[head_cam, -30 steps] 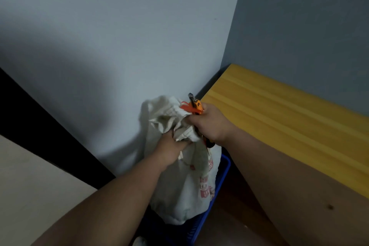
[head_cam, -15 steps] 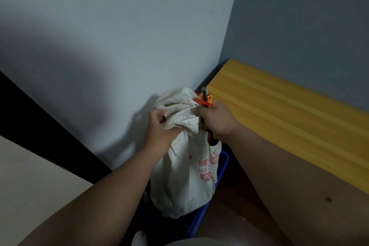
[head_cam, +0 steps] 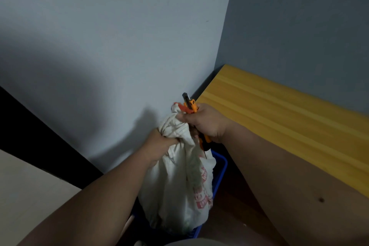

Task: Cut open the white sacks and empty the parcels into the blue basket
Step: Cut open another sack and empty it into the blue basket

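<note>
Over the blue basket (head_cam: pixel 220 171), white sack (head_cam: pixel 179 185) held upright by its bunched neck, left hand (head_cam: pixel 159 142) gripping cloth, right hand (head_cam: pixel 205 124) clutching neck and orange knife (head_cam: pixel 191 106), likely steadying for cutting.

Pale grey walls (head_cam: pixel 119 36) meet at corner; yellow wooden tabletop (head_cam: pixel 289 118) right; dim light.

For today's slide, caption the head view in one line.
Both hands grip a white sack over the blue basket, right hand also holding an orange cutter.
</note>
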